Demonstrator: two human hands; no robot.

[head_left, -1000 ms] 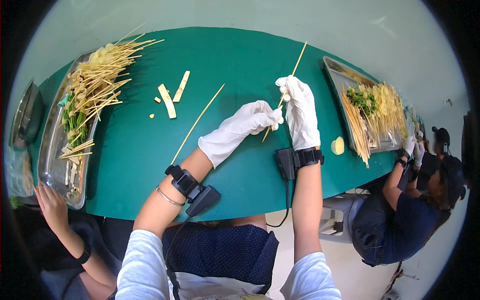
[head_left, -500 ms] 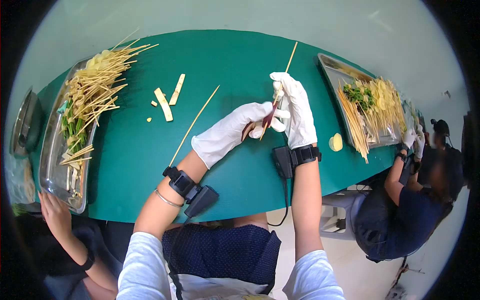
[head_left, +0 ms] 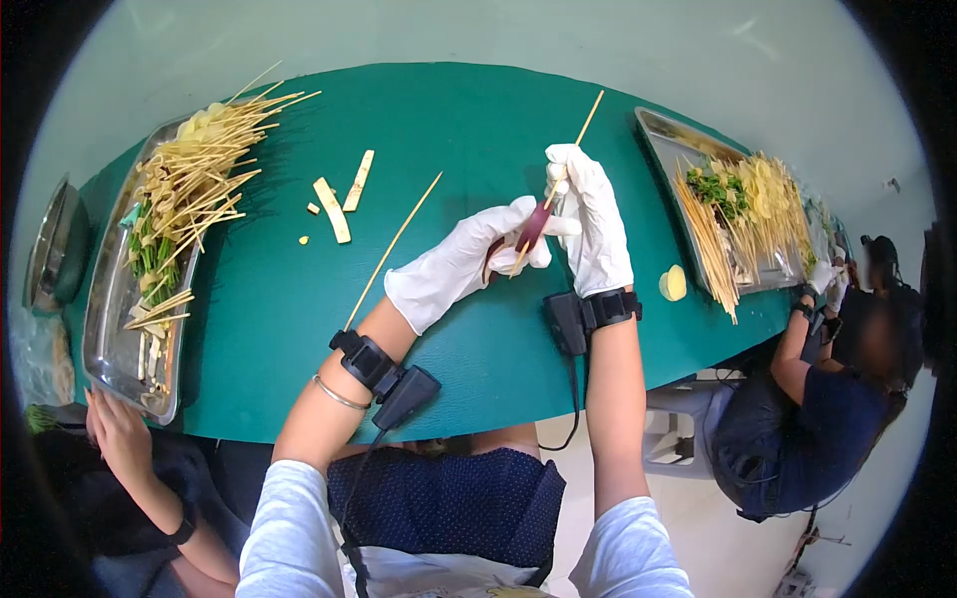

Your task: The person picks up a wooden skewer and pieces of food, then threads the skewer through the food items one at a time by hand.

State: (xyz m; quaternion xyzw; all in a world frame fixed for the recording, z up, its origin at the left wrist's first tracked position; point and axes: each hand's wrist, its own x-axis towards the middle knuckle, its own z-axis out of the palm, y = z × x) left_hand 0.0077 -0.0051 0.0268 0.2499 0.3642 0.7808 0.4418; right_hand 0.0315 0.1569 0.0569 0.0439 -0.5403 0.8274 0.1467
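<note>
My left hand (head_left: pixel 454 261), in a white glove, pinches a dark red, thin slice (head_left: pixel 534 227) between thumb and fingers. Another dark reddish piece shows against that palm, mostly covered by the fingers. A bamboo skewer (head_left: pixel 589 124) runs through the slice, and its lower tip comes out below. Higher on the stick, my right hand (head_left: pixel 592 221), also gloved in white, has it gripped between thumb and fingers. A second, bare skewer (head_left: pixel 409 226) lies slanted on the green table, passing beside my left wrist.
At left, a metal tray (head_left: pixel 177 344) holds many vegetable skewers; a metal bowl (head_left: pixel 58 244) stands beyond it. Pale strips (head_left: pixel 332 210) and a yellowish slice (head_left: pixel 674 283) lie on the table. Another skewer tray (head_left: pixel 666 122) is at right. People sit on both sides.
The dark red slice now shows more of its flat side, and the skewer leans slightly more to the right at its top. Both hands keep their hold.
</note>
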